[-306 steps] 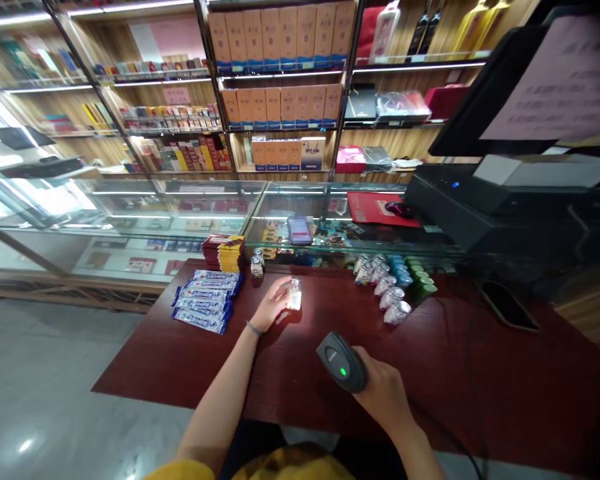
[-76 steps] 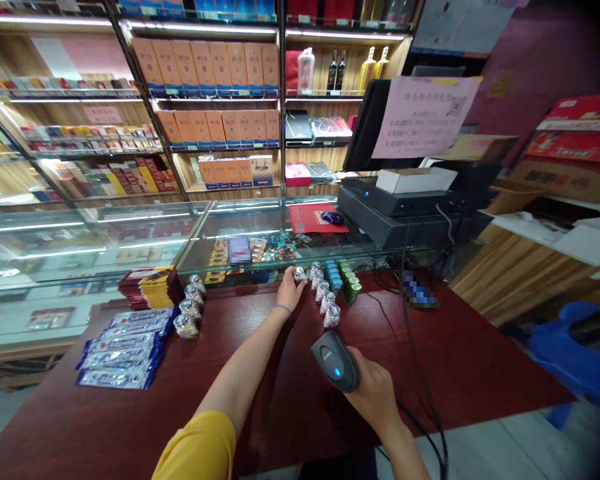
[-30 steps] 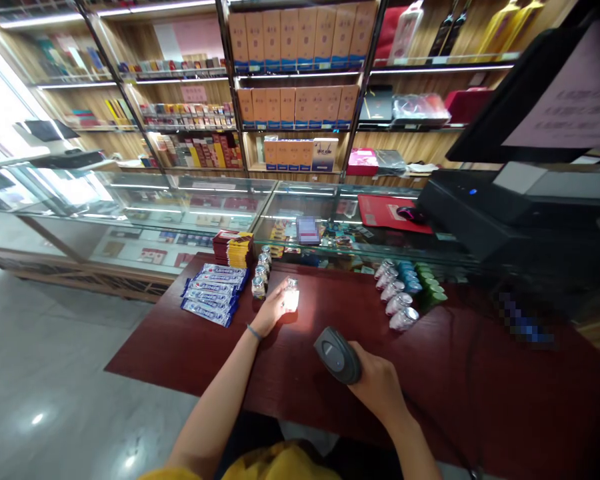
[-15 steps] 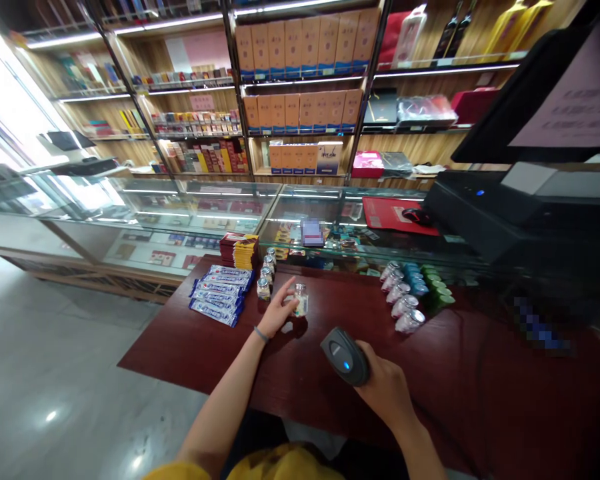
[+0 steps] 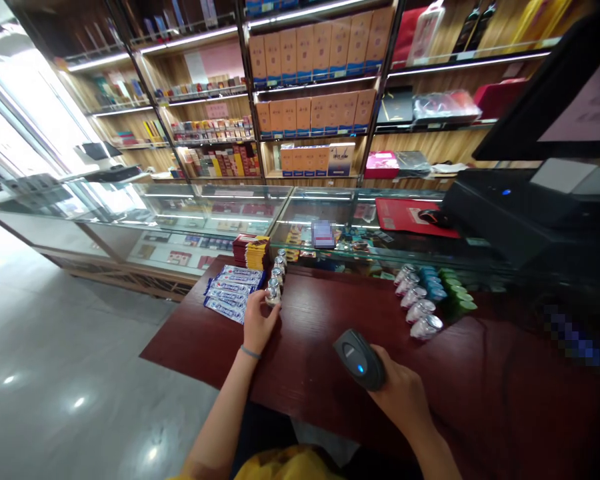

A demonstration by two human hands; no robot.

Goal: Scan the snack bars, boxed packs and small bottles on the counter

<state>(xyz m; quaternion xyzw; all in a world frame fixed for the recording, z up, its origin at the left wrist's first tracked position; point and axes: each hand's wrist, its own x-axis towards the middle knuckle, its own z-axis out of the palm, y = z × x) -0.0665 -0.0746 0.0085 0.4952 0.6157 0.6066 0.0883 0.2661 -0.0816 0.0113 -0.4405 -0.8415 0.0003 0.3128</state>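
My left hand (image 5: 259,321) is closed around a small glass jar (image 5: 272,298) with a silvery lid, at the near end of a row of like jars (image 5: 279,272). Thumb and fingers sit on either side of it and hide part of it. Just left of that hand lie several blue-and-white packets (image 5: 235,292), spread over each other. Gripped in my right hand (image 5: 399,388) is a dark handheld barcode scanner (image 5: 361,360), held above the table with a blue light lit on it.
Silver-topped jars (image 5: 420,311), blue containers (image 5: 433,284) and green ones (image 5: 456,291) stand in rows on the right of the dark red table (image 5: 320,313). Stacked boxes (image 5: 251,252) are at the back left. Behind runs a glass display counter (image 5: 220,207); a monitor (image 5: 545,100) overhangs the right.
My left hand has moved left with the glass jar, from the middle of the table to the row's near end. The right hand still holds the scanner. The view has shifted slightly.
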